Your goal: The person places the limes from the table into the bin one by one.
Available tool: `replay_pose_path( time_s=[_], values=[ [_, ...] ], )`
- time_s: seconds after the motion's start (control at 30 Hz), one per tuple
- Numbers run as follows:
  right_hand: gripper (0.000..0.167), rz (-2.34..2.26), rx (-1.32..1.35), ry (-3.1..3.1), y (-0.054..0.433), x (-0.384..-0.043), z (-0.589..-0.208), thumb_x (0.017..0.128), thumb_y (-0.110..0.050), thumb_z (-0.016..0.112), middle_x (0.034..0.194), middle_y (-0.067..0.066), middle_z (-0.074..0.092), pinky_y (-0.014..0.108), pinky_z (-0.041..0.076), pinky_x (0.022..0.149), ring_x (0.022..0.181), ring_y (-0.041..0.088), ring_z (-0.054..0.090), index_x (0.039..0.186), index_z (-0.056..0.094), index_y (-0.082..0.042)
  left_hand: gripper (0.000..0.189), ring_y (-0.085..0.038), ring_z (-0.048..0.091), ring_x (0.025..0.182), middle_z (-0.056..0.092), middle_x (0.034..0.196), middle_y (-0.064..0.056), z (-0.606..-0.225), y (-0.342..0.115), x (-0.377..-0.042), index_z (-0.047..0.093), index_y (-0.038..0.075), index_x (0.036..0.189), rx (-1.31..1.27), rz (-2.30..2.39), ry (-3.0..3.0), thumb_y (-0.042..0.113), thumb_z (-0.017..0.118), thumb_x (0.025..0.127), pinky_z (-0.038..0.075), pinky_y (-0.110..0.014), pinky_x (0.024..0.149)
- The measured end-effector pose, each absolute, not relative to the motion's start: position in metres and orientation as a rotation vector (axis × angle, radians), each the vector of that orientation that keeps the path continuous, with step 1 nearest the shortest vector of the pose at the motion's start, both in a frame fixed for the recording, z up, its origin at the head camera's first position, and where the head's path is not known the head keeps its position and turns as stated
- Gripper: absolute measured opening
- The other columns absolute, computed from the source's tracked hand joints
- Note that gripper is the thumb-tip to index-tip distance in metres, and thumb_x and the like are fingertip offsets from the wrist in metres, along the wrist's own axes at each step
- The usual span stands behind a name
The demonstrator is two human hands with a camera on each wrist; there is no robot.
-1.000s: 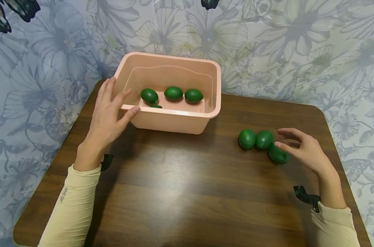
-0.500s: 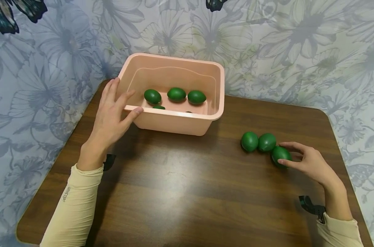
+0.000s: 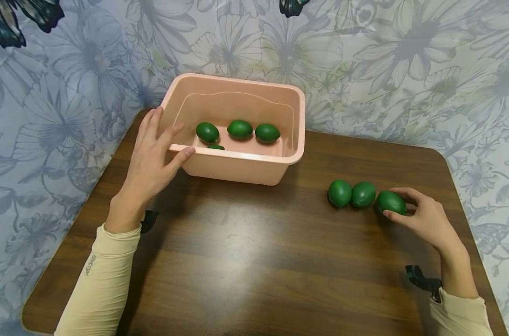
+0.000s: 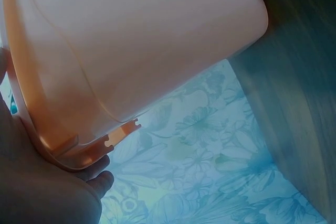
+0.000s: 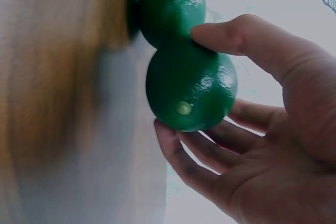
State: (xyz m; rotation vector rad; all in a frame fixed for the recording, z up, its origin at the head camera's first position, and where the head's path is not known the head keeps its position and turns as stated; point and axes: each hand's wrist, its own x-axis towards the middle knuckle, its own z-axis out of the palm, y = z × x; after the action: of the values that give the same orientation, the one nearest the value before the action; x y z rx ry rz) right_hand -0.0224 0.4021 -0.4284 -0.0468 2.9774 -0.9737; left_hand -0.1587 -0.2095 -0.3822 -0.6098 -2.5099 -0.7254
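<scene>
Tub [image 3: 233, 169] holds at least four fruits [image 3: 239, 129], its corner gripped by the left hand [image 3: 145, 163]; the right hand [image 3: 427, 220] pinches another fruit [image 3: 391, 202], leaving two fruits [image 3: 339, 193] on the worktop [image 3: 296, 266].

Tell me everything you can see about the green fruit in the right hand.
The green fruit is dark, glossy and oval, with a small pale spot; whether it's real or plastic isn't clear. The right hand holds it between thumb and fingers, just right of two similar fruits. I can't tell whether it touches the nearer one or the table.
</scene>
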Motion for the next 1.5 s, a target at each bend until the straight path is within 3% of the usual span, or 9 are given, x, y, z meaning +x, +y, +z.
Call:
replay_pose_path(
  time_s=[0.1, 0.2, 0.27, 0.63, 0.9, 1.5],
  values=[
    [0.061, -1.009, -0.024, 3.024, 0.401, -0.025, -0.427, 0.092, -0.024, 0.085, 0.138, 0.027, 0.062, 0.006, 0.048, 0.07, 0.105, 0.029, 0.076, 0.145, 0.059, -0.007, 0.077, -0.036, 0.014, 0.163, 0.025, 0.172, -0.022, -0.383, -0.21, -0.158, 0.062, 0.009, 0.146, -0.61, -0.729, -2.505, 0.07, 0.053, 0.1, 0.015, -0.062, 0.128],
    [0.059, -1.055, 0.004, 3.043, 0.397, -0.029, -0.425, 0.092, -0.025, 0.084, 0.135, 0.019, 0.064, 0.001, 0.046, 0.076, 0.1, -0.007, 0.064, 0.144, 0.06, -0.01, 0.077, -0.036, 0.014, 0.163, 0.025, 0.172, -0.022, -0.383, -0.21, -0.158, 0.062, 0.009, 0.146, -0.608, -0.729, -2.505, 0.07, 0.053, 0.1, 0.015, -0.062, 0.128],
    [0.058, -1.089, 0.013, 3.049, 0.393, -0.032, -0.423, 0.093, -0.026, 0.084, 0.134, 0.015, 0.064, 0.0, 0.045, 0.079, 0.098, -0.017, 0.056, 0.144, 0.06, -0.012, 0.077, -0.036, 0.014, 0.163, 0.025, 0.172, -0.022, -0.383, -0.21, -0.158, 0.062, 0.009, 0.146, -0.609, -0.725, -2.505, 0.071, 0.053, 0.1, 0.016, -0.063, 0.128],
    [0.058, -1.232, 0.001, 3.132, 0.372, -0.052, -0.408, 0.091, -0.022, 0.085, 0.129, 0.003, 0.064, 0.001, 0.043, 0.085, 0.108, -0.011, 0.056, 0.145, 0.062, -0.016, 0.076, -0.037, 0.014, 0.162, 0.026, 0.172, -0.022, -0.383, -0.209, -0.158, 0.062, 0.008, 0.145, -0.614, -0.727, -2.497, 0.069, 0.054, 0.1, 0.017, -0.063, 0.127],
    [0.058, -1.325, 0.01, 3.199, 0.352, -0.071, -0.398, 0.089, -0.018, 0.086, 0.134, 0.008, 0.065, 0.004, 0.044, 0.088, 0.112, -0.01, 0.056, 0.143, 0.064, -0.015, 0.079, -0.037, 0.015, 0.163, 0.026, 0.172, -0.023, -0.385, -0.209, -0.159, 0.062, 0.008, 0.144, -0.614, -0.722, -2.486, 0.072, 0.051, 0.1, 0.018, -0.063, 0.127],
    [0.056, -1.449, -0.148, 3.181, 0.311, -0.104, -0.368, 0.09, -0.024, 0.084, 0.134, 0.011, 0.069, 0.011, 0.048, 0.085, 0.109, -0.007, 0.061, 0.143, 0.065, -0.017, 0.077, -0.037, 0.015, 0.162, 0.026, 0.171, -0.024, -0.384, -0.208, -0.158, 0.062, 0.008, 0.144, -0.609, -0.722, -2.491, 0.071, 0.052, 0.1, 0.019, -0.063, 0.127]
  ],
)
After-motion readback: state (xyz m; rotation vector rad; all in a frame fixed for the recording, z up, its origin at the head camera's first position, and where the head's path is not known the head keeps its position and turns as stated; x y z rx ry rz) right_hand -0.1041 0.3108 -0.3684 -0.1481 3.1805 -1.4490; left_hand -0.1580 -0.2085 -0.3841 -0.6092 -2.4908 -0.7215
